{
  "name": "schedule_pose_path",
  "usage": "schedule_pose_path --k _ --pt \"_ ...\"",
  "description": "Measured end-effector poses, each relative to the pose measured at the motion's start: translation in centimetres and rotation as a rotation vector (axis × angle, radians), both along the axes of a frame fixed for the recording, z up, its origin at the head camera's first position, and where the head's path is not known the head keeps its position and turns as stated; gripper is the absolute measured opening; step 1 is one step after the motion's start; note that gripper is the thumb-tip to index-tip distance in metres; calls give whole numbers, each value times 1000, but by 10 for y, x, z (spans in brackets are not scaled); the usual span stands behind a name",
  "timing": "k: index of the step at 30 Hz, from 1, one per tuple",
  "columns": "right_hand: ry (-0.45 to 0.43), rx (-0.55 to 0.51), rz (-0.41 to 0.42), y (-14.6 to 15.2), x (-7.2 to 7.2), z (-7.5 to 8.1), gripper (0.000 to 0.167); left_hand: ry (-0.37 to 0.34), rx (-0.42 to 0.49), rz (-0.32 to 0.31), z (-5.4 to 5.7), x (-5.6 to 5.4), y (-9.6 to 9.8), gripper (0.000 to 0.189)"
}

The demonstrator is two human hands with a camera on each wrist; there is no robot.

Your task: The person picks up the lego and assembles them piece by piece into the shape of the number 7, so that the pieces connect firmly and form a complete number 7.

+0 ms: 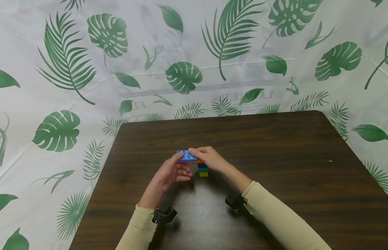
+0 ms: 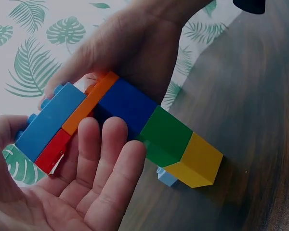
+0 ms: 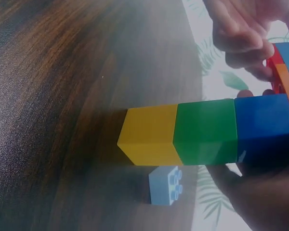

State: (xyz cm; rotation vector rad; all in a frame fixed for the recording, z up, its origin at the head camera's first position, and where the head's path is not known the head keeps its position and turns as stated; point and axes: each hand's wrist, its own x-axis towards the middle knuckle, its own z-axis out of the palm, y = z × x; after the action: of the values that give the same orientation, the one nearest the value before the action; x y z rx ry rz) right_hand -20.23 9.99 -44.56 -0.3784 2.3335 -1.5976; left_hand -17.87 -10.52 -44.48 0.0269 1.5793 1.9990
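A column of toy building bricks rises from the table: a yellow brick [image 2: 197, 161] at the bottom, then a green brick [image 2: 166, 137] and a dark blue brick [image 2: 127, 103]. Across its top lies a thin orange brick [image 2: 93, 103] that juts left, with a red brick [image 2: 53, 151] beside it. A lighter blue brick [image 2: 50, 122] spans these two, studs up. My left hand [image 1: 168, 173] pinches its left end, thumb on top, other fingers loosely bent below. My right hand [image 1: 214, 159] grips the top from the other side, thumb on the blue brick, fingers partly hidden behind the column.
Behind the column a small light blue brick [image 3: 161, 187] with studs lies on the dark wood table [image 1: 275, 149]. A white sheet with green leaf prints [image 1: 184, 78] hangs behind and beside the table. Each wrist bears a black camera [image 1: 164, 215].
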Motion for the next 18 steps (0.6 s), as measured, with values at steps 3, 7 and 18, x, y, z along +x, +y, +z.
schedule_pose_path --k 3,7,18 --pt "-2 2 12 0 0 0 49 -8 -29 -13 0 -2 2 68" --pt "-5 11 30 0 -2 0 49 14 -70 0 0 -4 3 70" --pt "6 28 16 -1 -4 -4 52 97 -44 35 -3 -2 7 55"
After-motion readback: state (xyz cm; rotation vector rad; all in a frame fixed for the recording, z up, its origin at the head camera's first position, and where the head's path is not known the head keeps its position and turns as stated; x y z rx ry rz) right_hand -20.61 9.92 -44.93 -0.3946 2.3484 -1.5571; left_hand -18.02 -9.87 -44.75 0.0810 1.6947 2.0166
